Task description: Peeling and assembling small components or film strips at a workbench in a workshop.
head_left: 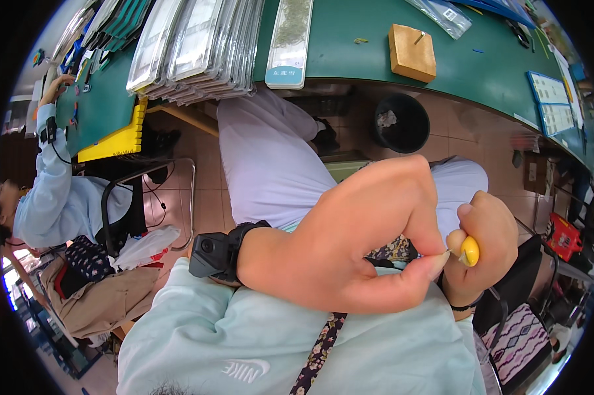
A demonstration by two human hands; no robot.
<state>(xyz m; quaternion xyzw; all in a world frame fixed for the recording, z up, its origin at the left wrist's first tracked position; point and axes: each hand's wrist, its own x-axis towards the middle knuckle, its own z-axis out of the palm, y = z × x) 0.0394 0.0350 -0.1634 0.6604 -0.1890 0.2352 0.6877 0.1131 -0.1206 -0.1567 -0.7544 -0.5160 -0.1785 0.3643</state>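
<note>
A: what's on the far left, anything in the way?
B: a co-worker (50,191) in a light blue sleeve, arm stretched to a green surface (106,108). A yellow panel (116,135) with a toothed edge juts off it. Nearer there's a crinkly, see-through plastic bag (149,247) by a bent metal chair frame (193,191).

A: moving right?
B: big pile of clear, shiny plastic packs (195,49) on the far side, then one long flat pack (289,46) with a rounded blue end, lying on the smooth green table (346,49). Nearer, a chunky black box (211,253) is strapped on the left wrist. The left hand (369,237) blocks a good chunk of the lap.

A: what are its fingers doing?
B: thumb and forefinger tips pinched together. Can't tell what's between them, too small. Beyond it, under the table, there's a round dark bin (405,125) with pale scraps inside, and up top a squared wooden block (412,52) with a metal pin sticking out.

A: and the right hand (491,227)?
B: fingers curled tight, gripping a glossy, rounded yellow piece (469,251). It's over the near right of the lap, just beside the left fingertips. Farther right, a flat blue-and-white card (552,102) lies by the table edge.
</note>
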